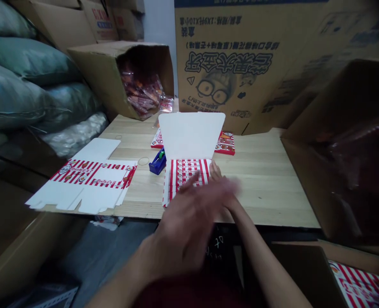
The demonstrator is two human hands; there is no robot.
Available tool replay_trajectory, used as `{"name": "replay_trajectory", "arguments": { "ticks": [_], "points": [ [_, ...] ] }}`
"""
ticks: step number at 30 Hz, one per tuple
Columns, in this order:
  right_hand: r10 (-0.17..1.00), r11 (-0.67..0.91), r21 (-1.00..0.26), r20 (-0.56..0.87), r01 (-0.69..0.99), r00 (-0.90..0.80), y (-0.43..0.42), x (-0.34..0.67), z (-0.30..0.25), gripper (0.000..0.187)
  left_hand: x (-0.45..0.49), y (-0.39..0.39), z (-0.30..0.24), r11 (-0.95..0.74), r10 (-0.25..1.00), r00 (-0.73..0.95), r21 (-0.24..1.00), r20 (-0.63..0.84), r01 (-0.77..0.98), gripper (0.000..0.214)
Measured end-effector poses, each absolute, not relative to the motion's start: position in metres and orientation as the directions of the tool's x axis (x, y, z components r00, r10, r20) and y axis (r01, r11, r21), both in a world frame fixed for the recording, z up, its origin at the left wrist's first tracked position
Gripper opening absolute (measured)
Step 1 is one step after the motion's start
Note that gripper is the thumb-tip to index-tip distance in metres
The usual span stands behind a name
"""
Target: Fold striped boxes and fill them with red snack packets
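A small red-and-white carton (191, 137) stands on the table with its white lid raised. Rows of red-and-white printed packs (189, 169) fill it. My left hand (189, 226), smeared by motion, is above the carton's near side, fingers stretched to the right and thumb apart; I see nothing held in it. My right hand (219, 182) lies along the carton's right side, fingers extended, partly hidden behind my left hand. Just left of the carton is a blue tape dispenser (157, 161) with a green core.
Flat unfolded cartons (89, 175) lie at the table's left. Behind the raised lid is a closed printed carton (226, 143). A tipped cardboard box (96, 64) holds wrapped red packets (142, 92). Large cardboard boxes (234, 55) border the back and right. Stuffed sacks (32, 60) are piled left.
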State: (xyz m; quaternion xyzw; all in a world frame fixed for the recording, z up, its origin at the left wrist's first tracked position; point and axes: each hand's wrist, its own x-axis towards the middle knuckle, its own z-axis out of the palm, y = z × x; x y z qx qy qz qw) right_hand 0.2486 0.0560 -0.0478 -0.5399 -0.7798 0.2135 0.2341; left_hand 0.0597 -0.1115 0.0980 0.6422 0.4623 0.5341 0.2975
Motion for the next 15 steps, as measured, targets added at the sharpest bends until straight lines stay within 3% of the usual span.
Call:
{"name": "replay_trajectory", "arguments": {
  "ticks": [3,7,10,15],
  "points": [
    [0.938,0.344,-0.499,0.140,0.795,-0.318,0.054,0.244,-0.051,0.060,0.058,-0.056,0.068,-0.380,0.917,0.043,0.840,0.395,0.388,0.052],
    [0.924,0.382,-0.393,0.183,0.836,-0.336,0.053,0.238,-0.046,0.060,0.057,0.017,0.031,-0.383,0.915,0.298,0.823,0.274,0.420,0.072],
    [0.929,0.367,-0.413,0.207,0.833,-0.306,0.051,0.236,-0.039,0.057,0.067,0.063,0.018,-0.271,0.906,0.406,0.906,0.125,0.326,0.066],
    [0.934,0.356,-0.457,0.191,0.815,-0.300,0.026,0.241,-0.027,0.055,0.081,0.098,0.005,-0.101,0.934,0.355,0.983,0.042,0.150,0.056]
  ]
}}
